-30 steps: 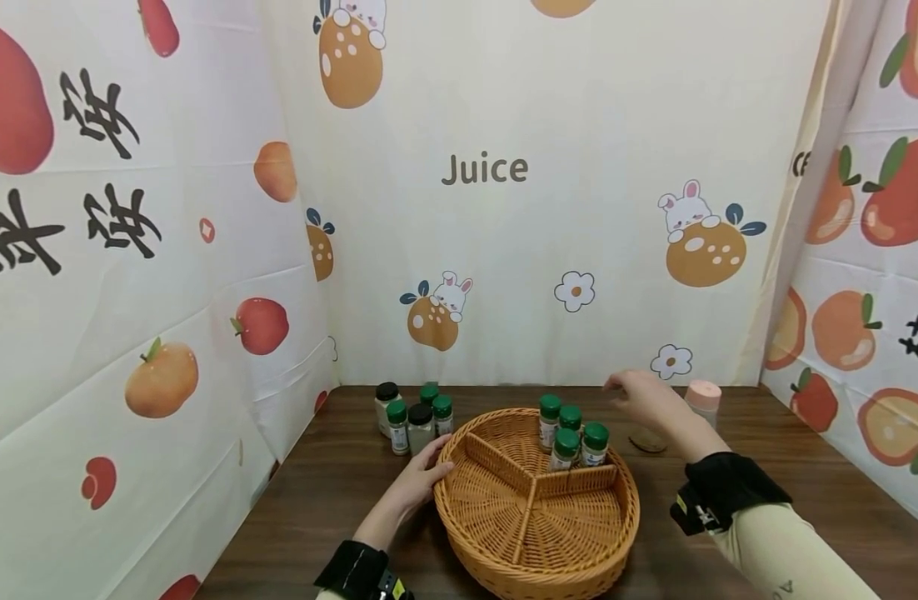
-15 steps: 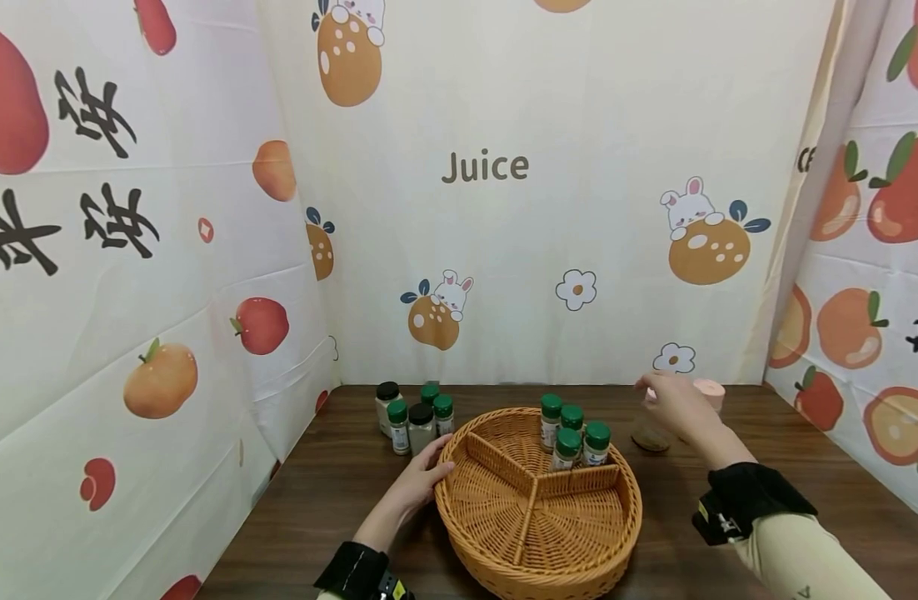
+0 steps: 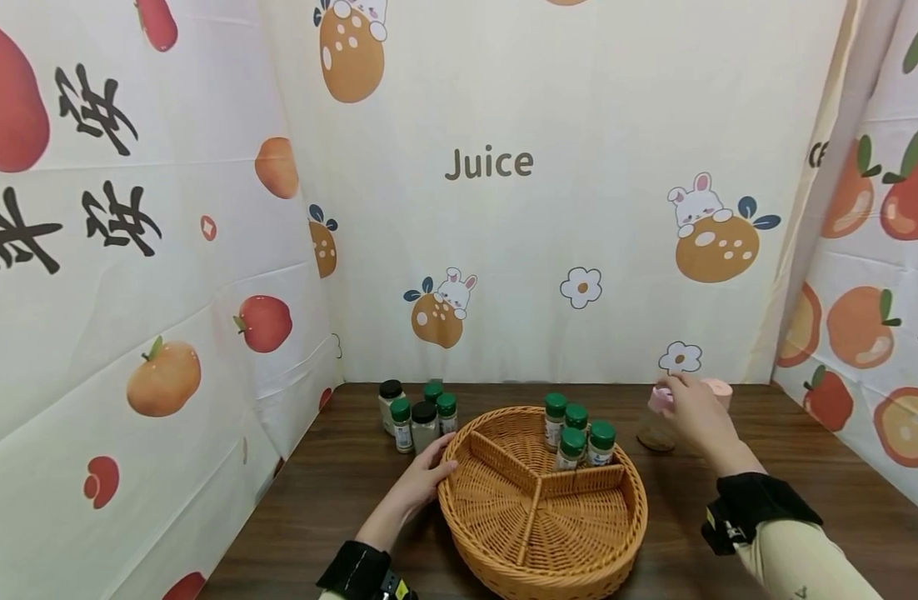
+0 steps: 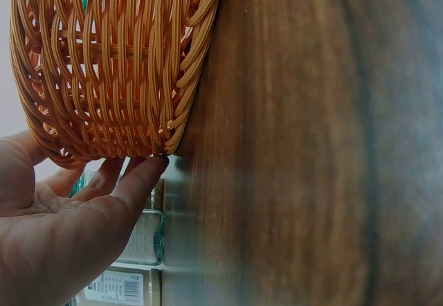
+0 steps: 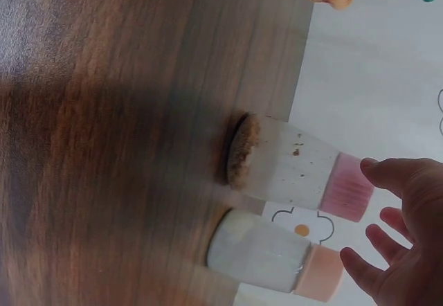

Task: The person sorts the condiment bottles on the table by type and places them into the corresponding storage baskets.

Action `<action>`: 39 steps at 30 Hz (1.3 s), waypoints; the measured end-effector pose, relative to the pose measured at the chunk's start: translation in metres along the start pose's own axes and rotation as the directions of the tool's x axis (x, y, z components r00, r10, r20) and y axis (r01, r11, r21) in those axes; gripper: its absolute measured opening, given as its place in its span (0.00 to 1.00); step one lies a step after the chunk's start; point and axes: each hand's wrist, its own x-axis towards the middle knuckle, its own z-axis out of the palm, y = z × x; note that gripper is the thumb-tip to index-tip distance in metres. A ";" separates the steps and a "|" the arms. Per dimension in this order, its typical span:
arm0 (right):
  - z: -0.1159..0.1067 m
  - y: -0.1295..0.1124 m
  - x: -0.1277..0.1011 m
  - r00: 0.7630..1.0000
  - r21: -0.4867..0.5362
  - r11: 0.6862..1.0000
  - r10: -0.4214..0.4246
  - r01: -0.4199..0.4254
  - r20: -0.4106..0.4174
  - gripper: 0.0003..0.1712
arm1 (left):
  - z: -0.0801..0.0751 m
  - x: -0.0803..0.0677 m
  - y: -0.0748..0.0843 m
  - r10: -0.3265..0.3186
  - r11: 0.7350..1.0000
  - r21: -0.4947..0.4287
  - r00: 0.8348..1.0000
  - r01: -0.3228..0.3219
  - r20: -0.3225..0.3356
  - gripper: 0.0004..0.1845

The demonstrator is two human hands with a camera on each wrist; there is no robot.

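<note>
My left hand (image 3: 414, 483) holds the left rim of a round wicker basket (image 3: 541, 575) with dividers. In the left wrist view its fingers (image 4: 135, 185) lie along the outside of the woven wall. My right hand (image 3: 695, 417) is at a clear jar with a pink cap (image 5: 348, 187) and some brown, crumbly contents. The thumb overlaps the cap's edge while the other fingers are spread apart, near the peach cap of a second jar (image 5: 259, 250) with pale contents. Several green-capped spice bottles (image 3: 571, 446) stand in the basket's back right compartment.
Left of the basket stands a group of bottles (image 3: 402, 425) with green and black caps, close behind my left hand. The dark wooden table (image 3: 309, 500) ends at a printed cloth backdrop (image 3: 504, 250), with cloth sides left and right.
My right hand has moved right, away from the basket's bottles, and down to the pink-capped jar. My left hand stays on the basket rim. The head view has shifted slightly.
</note>
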 end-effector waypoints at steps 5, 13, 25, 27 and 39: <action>0.006 0.005 -0.001 1.000 -0.012 1.000 0.000 0.000 0.012 0.29 | 0.000 0.000 -0.001 -0.014 1.000 0.007 1.000 0.014 -0.016 0.30; 0.008 0.008 -0.002 0.993 -0.075 0.997 0.033 -0.025 0.110 0.36 | 0.003 0.000 0.001 -0.011 1.000 0.018 1.000 0.011 -0.012 0.30; 0.012 0.001 0.001 0.997 -0.078 0.996 0.057 -0.054 0.048 0.18 | 0.000 0.001 -0.002 -0.014 1.000 0.022 1.000 0.015 -0.023 0.30; 0.012 -0.002 0.001 0.996 -0.066 0.996 0.069 -0.065 0.051 0.17 | -0.001 0.000 -0.002 -0.012 1.000 0.022 1.000 0.013 -0.026 0.30; 0.008 -0.006 -0.007 0.990 0.031 0.992 0.122 -0.124 0.070 0.20 | -0.001 0.000 -0.002 0.002 1.000 -0.003 1.000 -0.002 -0.016 0.30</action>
